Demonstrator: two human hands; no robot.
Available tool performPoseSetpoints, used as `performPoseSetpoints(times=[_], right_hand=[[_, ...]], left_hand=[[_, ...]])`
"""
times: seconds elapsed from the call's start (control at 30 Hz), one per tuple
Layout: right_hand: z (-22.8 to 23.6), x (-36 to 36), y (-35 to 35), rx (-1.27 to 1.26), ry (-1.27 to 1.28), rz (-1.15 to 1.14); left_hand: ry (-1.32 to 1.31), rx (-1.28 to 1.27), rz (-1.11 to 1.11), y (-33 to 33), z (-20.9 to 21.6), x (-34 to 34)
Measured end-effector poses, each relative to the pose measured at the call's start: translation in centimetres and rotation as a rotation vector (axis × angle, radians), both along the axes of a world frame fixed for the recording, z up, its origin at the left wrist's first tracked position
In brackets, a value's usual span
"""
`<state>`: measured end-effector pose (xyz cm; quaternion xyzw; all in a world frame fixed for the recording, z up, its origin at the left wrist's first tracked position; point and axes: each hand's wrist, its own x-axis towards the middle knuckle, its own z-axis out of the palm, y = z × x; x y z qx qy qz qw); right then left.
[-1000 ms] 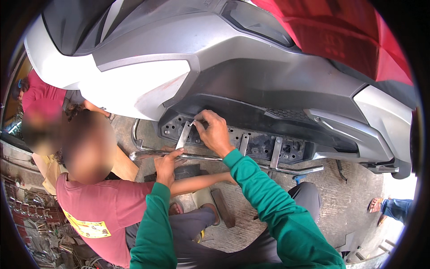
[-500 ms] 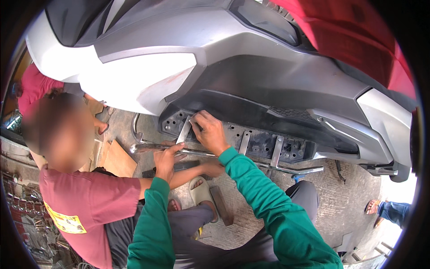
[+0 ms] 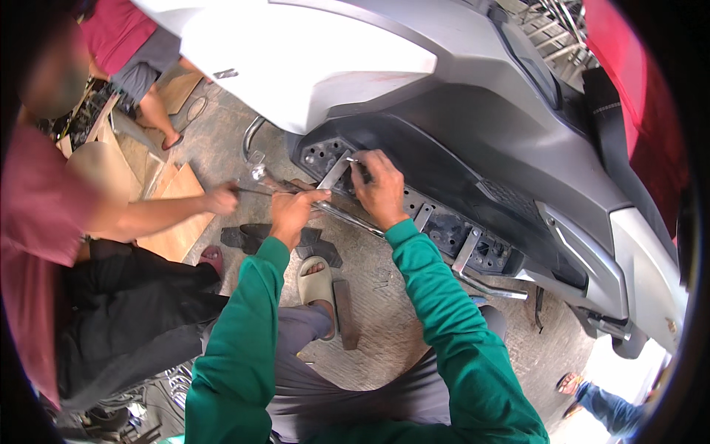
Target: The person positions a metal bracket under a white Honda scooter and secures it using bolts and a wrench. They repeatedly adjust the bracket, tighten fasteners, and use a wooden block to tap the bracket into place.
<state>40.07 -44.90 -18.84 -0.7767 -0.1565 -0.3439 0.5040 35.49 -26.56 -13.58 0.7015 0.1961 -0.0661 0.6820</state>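
My left hand (image 3: 291,216) is closed round a chrome tube (image 3: 351,217), with the thumb at the lower end of a flat metal tab (image 3: 334,172). The tab slants from the tube up to a black perforated footboard (image 3: 436,231) on a grey scooter (image 3: 473,133). At the tab's upper end, my right hand (image 3: 381,189) has its fingers bent against a small shiny bolt-like piece (image 3: 353,160). What lies under those fingers is partly hidden. Two further tabs (image 3: 464,250) join the tube to the footboard. To the left, a co-worker's hand (image 3: 222,198) grips a thin dark rod.
The co-worker in a maroon shirt (image 3: 37,237) sits close on my left. Another person (image 3: 140,48) is farther back. Cardboard (image 3: 177,222), black scraps (image 3: 255,238) and a brown block (image 3: 345,314) lie on the concrete floor. A sandalled foot (image 3: 316,285) is below my hands.
My view has shifted, and the scooter appears tilted. The co-worker has leaned away left, drawing the arm back from beneath the tube. Both my hands remain at the same tab.
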Motion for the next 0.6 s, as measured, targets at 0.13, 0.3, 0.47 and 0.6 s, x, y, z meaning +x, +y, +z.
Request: performPoseSetpoints(times=[0.13,0.3,0.47,0.6], right_hand=[[0.6,0.4,-0.3,-0.059,0.0,0.0],[1.0,1.3,-0.6,-0.155,0.053,0.02],[2.0,1.9,-0.8,-0.255,0.162,-0.003],[3.2,2.3,-0.8,-0.385,0.269,-0.024]], left_hand=[[-0.009,0.005,0.009,0.1,0.0,0.2],[-0.005,0.008,0.032,-0.1,0.0,0.4],[-0.02,0.045,0.035,-0.1,-0.1,0.4],[0.003,0.075,0.053,0.0,-0.6,0.8]])
